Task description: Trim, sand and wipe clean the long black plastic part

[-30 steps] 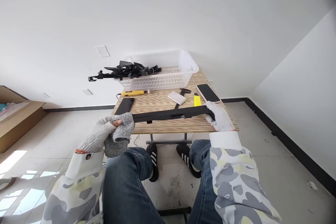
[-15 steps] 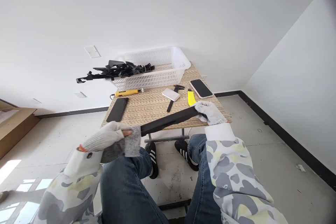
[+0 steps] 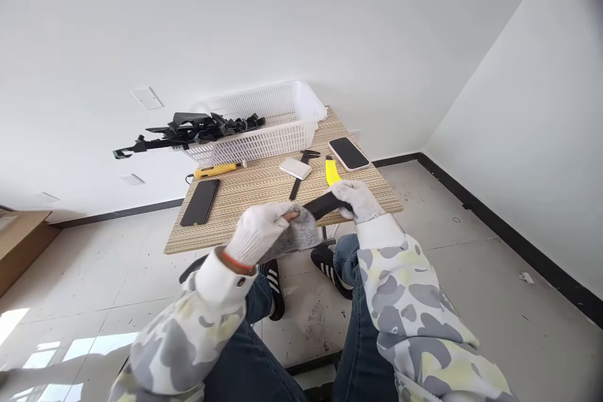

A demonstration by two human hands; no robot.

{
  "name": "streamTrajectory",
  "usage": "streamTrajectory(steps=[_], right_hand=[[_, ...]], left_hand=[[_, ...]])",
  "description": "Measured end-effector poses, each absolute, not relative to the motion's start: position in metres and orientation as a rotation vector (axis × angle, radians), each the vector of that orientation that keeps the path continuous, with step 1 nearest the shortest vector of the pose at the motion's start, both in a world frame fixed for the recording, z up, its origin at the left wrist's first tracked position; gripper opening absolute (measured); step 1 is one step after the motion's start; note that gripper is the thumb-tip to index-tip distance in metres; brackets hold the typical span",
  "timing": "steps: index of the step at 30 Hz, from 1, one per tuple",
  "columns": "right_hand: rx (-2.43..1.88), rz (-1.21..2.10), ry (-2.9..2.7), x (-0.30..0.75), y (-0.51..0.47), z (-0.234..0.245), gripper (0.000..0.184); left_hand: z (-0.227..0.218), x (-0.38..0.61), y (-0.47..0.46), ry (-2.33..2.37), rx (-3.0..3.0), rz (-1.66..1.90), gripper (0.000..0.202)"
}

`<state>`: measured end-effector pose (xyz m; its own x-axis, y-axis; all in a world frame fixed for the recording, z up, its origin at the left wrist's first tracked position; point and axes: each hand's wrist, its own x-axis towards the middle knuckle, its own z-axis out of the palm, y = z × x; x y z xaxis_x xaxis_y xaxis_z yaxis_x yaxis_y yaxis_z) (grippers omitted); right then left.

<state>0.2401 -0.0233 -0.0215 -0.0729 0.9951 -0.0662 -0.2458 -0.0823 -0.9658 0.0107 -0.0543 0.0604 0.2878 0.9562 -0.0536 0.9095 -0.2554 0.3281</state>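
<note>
Both hands wear white knit gloves. My left hand [image 3: 261, 232] is closed round a grey cloth [image 3: 298, 235] wrapped over a long black bar [image 3: 323, 206]. My right hand [image 3: 357, 199] grips the bar's far end, just above the near edge of a small wooden table [image 3: 264, 185]. Only a short stretch of the bar shows between the two hands. The hands are close together, over my knees.
On the table: a white basket [image 3: 264, 129] with several black parts sticking out to the left, a yellow tool [image 3: 214, 170], two phones [image 3: 200, 201] [image 3: 348, 153], a white box [image 3: 294, 168], a yellow-handled tool [image 3: 331, 171]. A cardboard box [image 3: 19, 242] sits at the far left.
My left hand with the cloth has slid rightward along the bar, from its left end almost up to my right hand. The view has shifted right.
</note>
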Motion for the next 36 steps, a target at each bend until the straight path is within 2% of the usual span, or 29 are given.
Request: streamTrajectory(steps=[5,9,13,16,22,36], right_hand=[[-0.962,1.293,-0.859,0.223,-0.014,-0.023,0.043],[-0.994,1.345,-0.822,0.233,-0.016,-0.020,0.046],[-1.012,1.336,-0.798,0.244,-0.020,-0.019,0.046],[-0.996,1.364,-0.810,0.245,-0.020,-0.020,0.044],[-1.037,1.404,-0.845,0.241,-0.019,-0.017,0.046],[-1.187,1.451,-0.899,0.251,-0.023,-0.014,0.045]], left_hand=[[0.050,0.073,-0.038,1.600,2.726,0.222,0.041],[0.040,0.042,-0.026,1.410,2.966,0.363,0.049],[0.038,-0.032,-0.012,1.628,2.881,0.356,0.046],[0.046,-0.059,-0.009,1.591,2.845,0.351,0.043],[0.041,-0.022,-0.009,1.722,2.570,0.347,0.040],[0.017,0.010,-0.012,1.814,2.639,0.325,0.041]])
